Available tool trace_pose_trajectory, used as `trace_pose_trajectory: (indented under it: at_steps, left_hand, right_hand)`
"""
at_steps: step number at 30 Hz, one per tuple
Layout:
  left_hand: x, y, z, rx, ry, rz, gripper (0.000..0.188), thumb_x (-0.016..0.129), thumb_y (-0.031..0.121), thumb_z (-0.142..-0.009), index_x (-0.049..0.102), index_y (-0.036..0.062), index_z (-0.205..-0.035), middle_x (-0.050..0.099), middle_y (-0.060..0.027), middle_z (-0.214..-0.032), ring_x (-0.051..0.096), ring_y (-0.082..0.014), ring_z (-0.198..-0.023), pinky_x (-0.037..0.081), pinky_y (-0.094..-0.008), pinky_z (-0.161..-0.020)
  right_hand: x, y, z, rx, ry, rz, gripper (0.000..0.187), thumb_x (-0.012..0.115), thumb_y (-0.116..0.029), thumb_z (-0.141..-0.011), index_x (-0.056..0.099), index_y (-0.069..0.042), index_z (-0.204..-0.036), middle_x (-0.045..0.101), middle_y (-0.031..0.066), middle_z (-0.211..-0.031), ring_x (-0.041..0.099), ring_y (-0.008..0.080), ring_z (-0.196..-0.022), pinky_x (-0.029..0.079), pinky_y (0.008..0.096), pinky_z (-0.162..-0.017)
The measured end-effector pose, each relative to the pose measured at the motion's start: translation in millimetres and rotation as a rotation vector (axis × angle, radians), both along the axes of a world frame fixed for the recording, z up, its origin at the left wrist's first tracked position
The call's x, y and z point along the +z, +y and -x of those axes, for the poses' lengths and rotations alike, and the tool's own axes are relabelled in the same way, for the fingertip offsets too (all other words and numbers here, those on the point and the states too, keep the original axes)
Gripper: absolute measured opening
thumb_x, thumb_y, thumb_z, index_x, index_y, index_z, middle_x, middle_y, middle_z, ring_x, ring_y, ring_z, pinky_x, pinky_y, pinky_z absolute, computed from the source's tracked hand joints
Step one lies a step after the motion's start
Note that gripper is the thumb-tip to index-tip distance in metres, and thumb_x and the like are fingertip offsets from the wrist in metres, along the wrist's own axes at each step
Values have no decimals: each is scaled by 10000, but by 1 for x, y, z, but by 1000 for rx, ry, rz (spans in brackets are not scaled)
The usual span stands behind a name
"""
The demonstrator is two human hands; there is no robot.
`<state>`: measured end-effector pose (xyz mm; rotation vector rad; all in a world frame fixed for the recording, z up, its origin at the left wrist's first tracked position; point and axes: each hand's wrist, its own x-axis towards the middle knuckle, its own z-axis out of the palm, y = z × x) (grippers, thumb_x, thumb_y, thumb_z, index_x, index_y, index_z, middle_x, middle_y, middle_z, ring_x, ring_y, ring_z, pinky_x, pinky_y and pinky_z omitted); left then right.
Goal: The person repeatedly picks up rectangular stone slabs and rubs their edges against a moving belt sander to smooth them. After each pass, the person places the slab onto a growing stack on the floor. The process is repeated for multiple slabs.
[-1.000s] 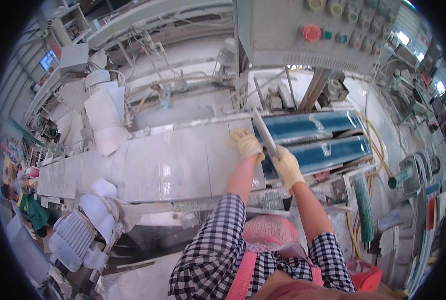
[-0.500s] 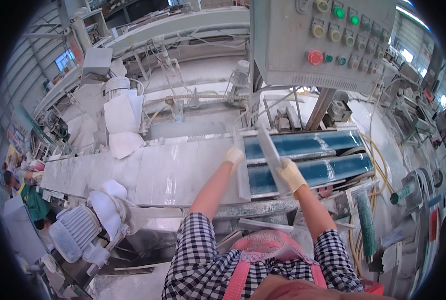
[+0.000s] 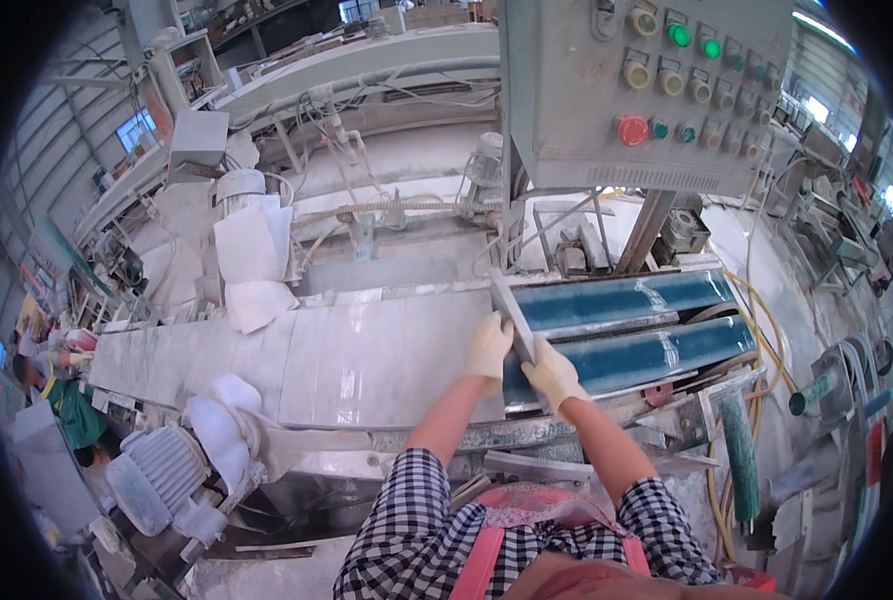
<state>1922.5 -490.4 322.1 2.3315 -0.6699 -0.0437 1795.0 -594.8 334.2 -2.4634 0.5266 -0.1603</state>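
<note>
two gloved hands and one upright slab, placed with reference to the control box (image 3: 656, 105). the slab (image 3: 513, 308), grey and narrow-edged, stands on its long edge below the box's left side, tilted slightly; whether it is a single piece or several pressed together cannot be told. the left hand (image 3: 490, 348) is closed on the slab's left side, its fingers bent and its fingertips hidden. the right hand (image 3: 554, 375) is closed on the slab's right side towards its near end, with little gap between thumb and fingers.

two blue belts (image 3: 646, 350) run side by side below the box, to the right of the slab. one row of flat slabs (image 3: 366, 350) extends to the lower left of the box; the seams are too faint to count. the box itself carries one red button (image 3: 631, 130) and two brightly lit green lamps (image 3: 678, 36), among other knobs. one ribbed motor (image 3: 156, 470) lies far to the lower left of the box, and one green roller (image 3: 738, 460) below its right side.
</note>
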Motion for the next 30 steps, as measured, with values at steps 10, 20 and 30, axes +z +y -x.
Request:
trace_pose_trajectory:
  at_steps: [10, 20, 30]
  left_hand:
    - [-33, -15, -2, 261, -167, -555, 911, 767, 574, -701, 443, 97, -1407, 464, -101, -1410, 389, -314, -1338, 277, -627, -1051]
    - [-19, -24, -17, 111, -140, -662, 619, 750, 365, -792, 557, 70, -1301, 587, -150, -1311, 564, -335, -1230, 465, -493, -967]
    - [19, 66, -41, -111, 17, -240, 304, 484, 45, -786, 634, -18, -1042, 650, -294, -1034, 651, -437, -951, 533, -496, -788]
  right_hand:
    - [12, 0, 9, -34, 32, -55, 431, 647, -196, -849, 505, -72, -1237, 655, 243, -1079, 623, 431, -1010, 495, 519, -856]
    - [8, -6, 19, -61, -106, -126, 323, 611, -206, -857, 517, -78, -1138, 659, 231, -1045, 621, 437, -1007, 491, 522, -852]
    - [11, -24, 13, 135, -50, -79, 472, 640, -210, -823, 533, -30, -1245, 660, 261, -1046, 625, 445, -978, 494, 516, -850]
